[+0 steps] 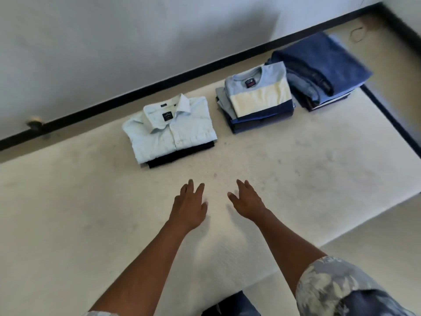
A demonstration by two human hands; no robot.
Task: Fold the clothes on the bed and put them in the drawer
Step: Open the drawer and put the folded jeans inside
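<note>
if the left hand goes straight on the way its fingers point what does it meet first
Probably the dark folded garment under the light blue shirt; only bare mattress lies between it and the left hand, though the hand's height is unclear.

Single head cam, wide-angle, looks fwd and down over bed (296, 169) toward wall (114, 53).
</note>
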